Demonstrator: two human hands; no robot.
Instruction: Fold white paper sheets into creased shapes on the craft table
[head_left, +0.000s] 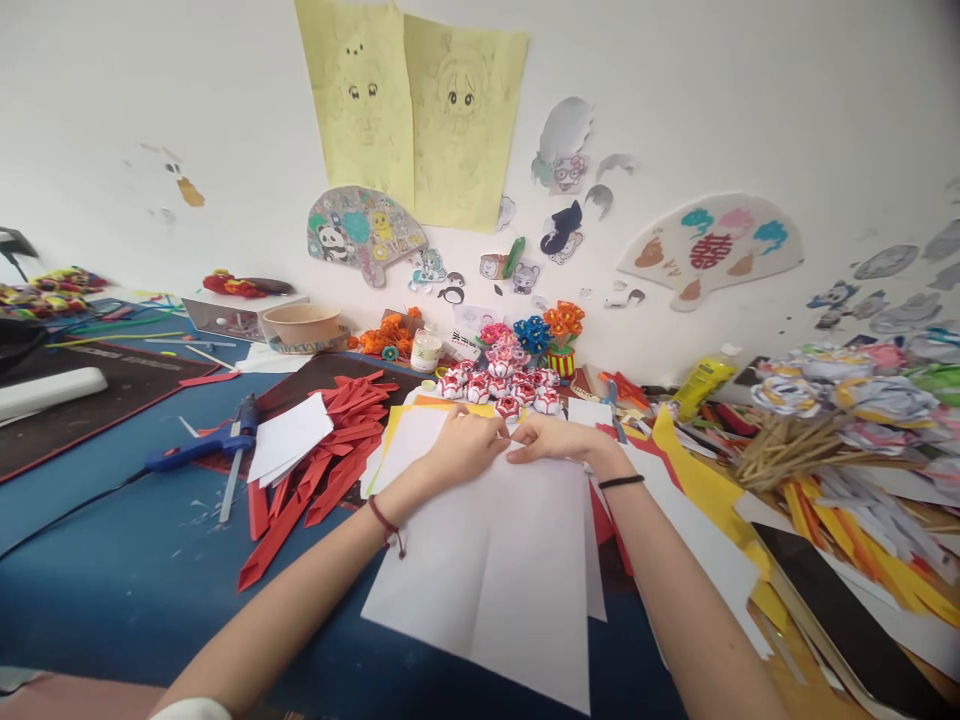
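A large white sheet of paper (534, 570) with a crease down its middle lies in front of me, its lower corner reaching past the table's near edge. My left hand (466, 442) is at the sheet's far end, fingers bent and closed on the paper. Close beside it, nearly touching, my right hand (546, 438) pinches the same end with thumb and forefinger. The fingertips partly cover the paper there. More white and yellow sheets (397, 425) show beneath. Just beyond the hands stand several red-and-white folded paper flowers (506, 405).
To the left are folded red paper strips (330, 450), small white papers (291, 440) and a blue glue gun (202, 447). At right lie yellow paper (694, 475), a dark phone-like slab (847, 620) and paper flowers on sticks (780, 440). A yellow bottle (705, 385) stands behind.
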